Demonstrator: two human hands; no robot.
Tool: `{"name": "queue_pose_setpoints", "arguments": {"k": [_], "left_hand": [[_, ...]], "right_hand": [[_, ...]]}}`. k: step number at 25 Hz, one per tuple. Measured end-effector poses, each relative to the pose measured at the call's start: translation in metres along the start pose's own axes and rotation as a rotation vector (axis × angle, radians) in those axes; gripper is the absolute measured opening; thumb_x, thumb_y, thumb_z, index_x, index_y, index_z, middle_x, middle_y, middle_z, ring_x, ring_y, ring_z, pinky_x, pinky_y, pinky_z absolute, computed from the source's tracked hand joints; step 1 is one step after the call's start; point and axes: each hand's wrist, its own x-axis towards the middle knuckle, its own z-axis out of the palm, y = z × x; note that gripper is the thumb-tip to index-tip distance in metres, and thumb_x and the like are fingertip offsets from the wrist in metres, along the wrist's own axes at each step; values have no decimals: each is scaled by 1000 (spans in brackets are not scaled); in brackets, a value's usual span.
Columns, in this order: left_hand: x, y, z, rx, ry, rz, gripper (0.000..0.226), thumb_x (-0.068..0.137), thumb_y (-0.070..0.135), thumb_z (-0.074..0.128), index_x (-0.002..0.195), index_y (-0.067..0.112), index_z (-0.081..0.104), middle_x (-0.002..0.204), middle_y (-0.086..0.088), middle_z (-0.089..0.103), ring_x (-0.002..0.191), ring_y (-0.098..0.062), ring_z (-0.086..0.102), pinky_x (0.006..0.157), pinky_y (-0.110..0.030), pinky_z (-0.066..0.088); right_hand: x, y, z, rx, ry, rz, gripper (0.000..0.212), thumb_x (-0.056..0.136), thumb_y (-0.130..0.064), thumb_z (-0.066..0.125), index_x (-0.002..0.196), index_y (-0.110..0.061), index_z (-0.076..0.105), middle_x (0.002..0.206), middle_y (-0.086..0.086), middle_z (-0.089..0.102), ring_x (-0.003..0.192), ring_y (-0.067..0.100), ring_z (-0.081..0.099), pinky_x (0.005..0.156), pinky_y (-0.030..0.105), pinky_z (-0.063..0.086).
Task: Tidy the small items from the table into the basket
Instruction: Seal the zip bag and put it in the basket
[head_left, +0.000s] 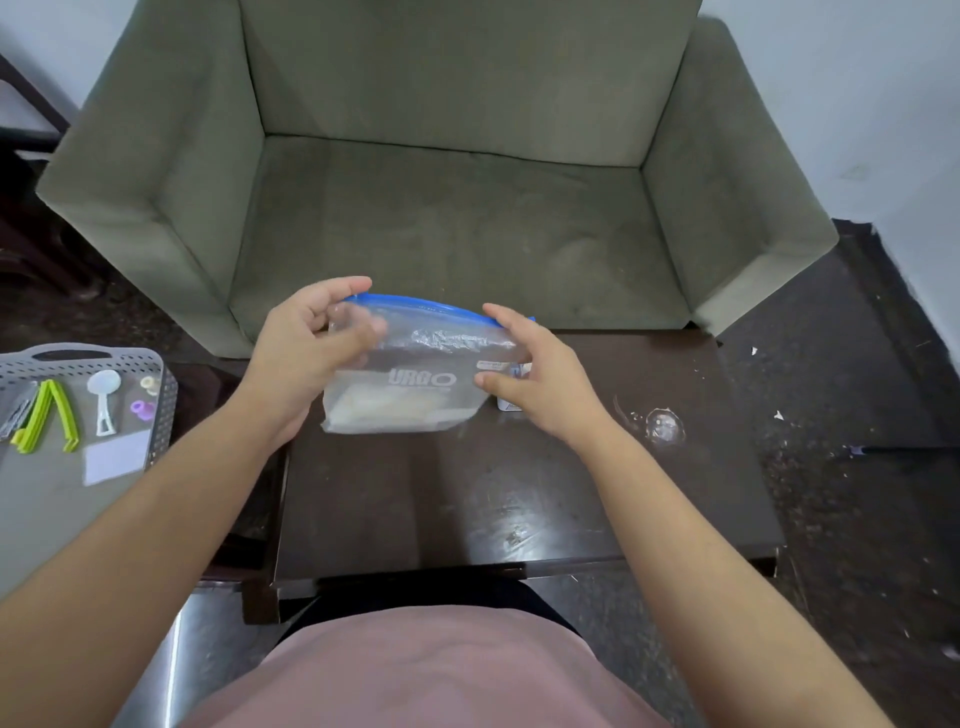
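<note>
I am holding the limp, slippery zip bag (410, 374) above the counter (467, 493), left grip (311, 348) pinching its left edge, right grip (530, 374) spread at its right, basket (161, 374) far left.

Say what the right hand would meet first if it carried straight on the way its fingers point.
The right hand points left and slightly away, fingers spread at the end of the zip bag. It would meet that bag first, probably at once; whether the fingertips already touch it is unclear. The left hand holds the other end.
</note>
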Motion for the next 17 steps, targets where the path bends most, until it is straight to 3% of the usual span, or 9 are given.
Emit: {"name": "queue_pose_setpoints", "arguments": {"k": [2, 3, 5, 7, 10, 12, 14, 15, 17], "left_hand": [[-4, -5, 0, 247, -92, 4, 66, 72, 3, 77, 127, 30, 53, 97, 7, 57, 79, -6, 61, 83, -22, 50], [-7, -7, 1, 406, -108, 27, 69, 71, 2, 77, 130, 29, 52, 96, 7, 56, 77, -7, 60, 84, -24, 49], [-15, -9, 5, 661, -61, 111, 56, 75, 9, 75, 125, 28, 58, 89, 5, 56, 77, -8, 58, 82, -26, 48], [-21, -8, 7, 738, -13, 176, 36, 79, 16, 70, 112, 30, 66, 87, 2, 57, 78, -4, 55, 74, -20, 42], [-22, -12, 6, 734, 4, 183, 17, 83, 17, 67, 96, 28, 71, 94, 0, 54, 86, -11, 50, 73, -22, 36], [-22, -14, 5, 666, -4, 132, 11, 85, 16, 66, 92, 22, 72, 98, 1, 54, 95, -10, 49, 81, -23, 36], [-25, -13, 4, 412, -37, 11, 8, 88, 14, 62, 92, 14, 69, 90, 4, 65, 88, -8, 57, 77, -16, 42], [-27, -11, 5, 263, -46, -60, 7, 90, 14, 60, 94, 12, 66, 82, 8, 69, 82, -5, 61, 72, -13, 44], [-30, -10, 5, 81, -19, -138, 10, 91, 18, 58, 100, 23, 57, 73, 11, 72, 77, -2, 65, 75, -20, 47]], "right_hand": [[-1, 5, -5, -122, 3, 20, 55, 87, -18, 67, 138, -29, 49, 121, -4, 59, 91, 6, 54, 77, 12, 37], [-1, 8, -8, -152, 4, 31, 48, 88, -19, 65, 135, -28, 53, 117, -5, 61, 86, 2, 52, 76, 12, 36], [-3, 12, -13, -151, -26, 58, 38, 90, -21, 64, 128, -24, 60, 118, -8, 64, 89, 0, 53, 79, 10, 39], [-6, 16, -18, -73, -102, 85, 31, 91, -21, 63, 123, -22, 64, 116, -11, 65, 93, 2, 56, 82, 8, 42], [-10, 16, -24, -34, -187, 97, 15, 92, -23, 63, 104, -24, 73, 97, -16, 66, 81, -5, 57, 76, 13, 41], [-11, 14, -26, -59, -194, 39, 16, 92, -18, 63, 81, -13, 74, 76, -4, 59, 66, 3, 52, 64, 13, 36], [-14, 13, -29, 52, -145, 5, 26, 91, -15, 64, 81, 8, 70, 75, 19, 54, 68, 17, 49, 59, 16, 36], [-15, 12, -29, 150, -115, 32, 29, 90, -17, 65, 86, 11, 69, 77, 21, 54, 69, 17, 49, 57, 15, 37], [-16, 12, -27, 283, -60, 129, 27, 90, -25, 65, 91, 2, 71, 75, 8, 59, 68, 13, 49, 56, 18, 36]]}}
